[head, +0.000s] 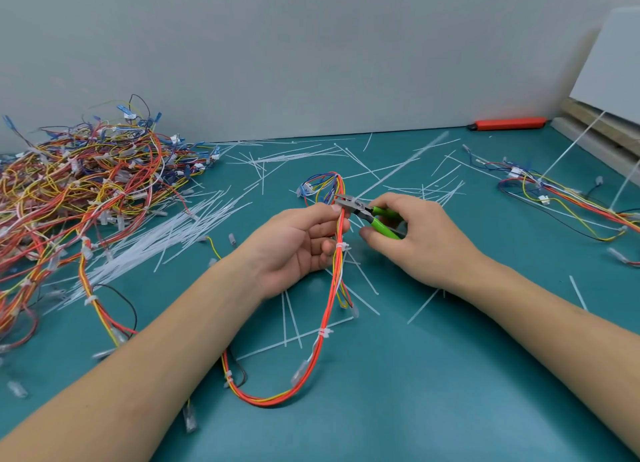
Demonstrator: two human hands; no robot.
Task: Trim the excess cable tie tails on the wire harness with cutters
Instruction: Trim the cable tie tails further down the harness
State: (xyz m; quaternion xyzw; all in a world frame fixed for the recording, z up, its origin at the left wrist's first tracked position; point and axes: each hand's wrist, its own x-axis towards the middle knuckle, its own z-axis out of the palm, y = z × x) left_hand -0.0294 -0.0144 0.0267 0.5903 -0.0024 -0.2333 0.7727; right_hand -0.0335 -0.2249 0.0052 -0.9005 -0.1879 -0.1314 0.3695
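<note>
Fingers (327,213) of left hand (294,246) pinching orange wire harness (332,288) upright mid-table, presenting the bundle steady for the blades. Right of that, green-handled cutters (369,215) gripped in right hand (426,239), nose set against the bundle's upper part, probably at a tie tail. Trimmed tie on harness (341,246) just below. Unclear whether blades have closed.

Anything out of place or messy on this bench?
Only clutter: loose white cable ties lie strewn across the green mat, and a tangled harness pile sits at left. The cutters and held harness look undamaged.
</note>
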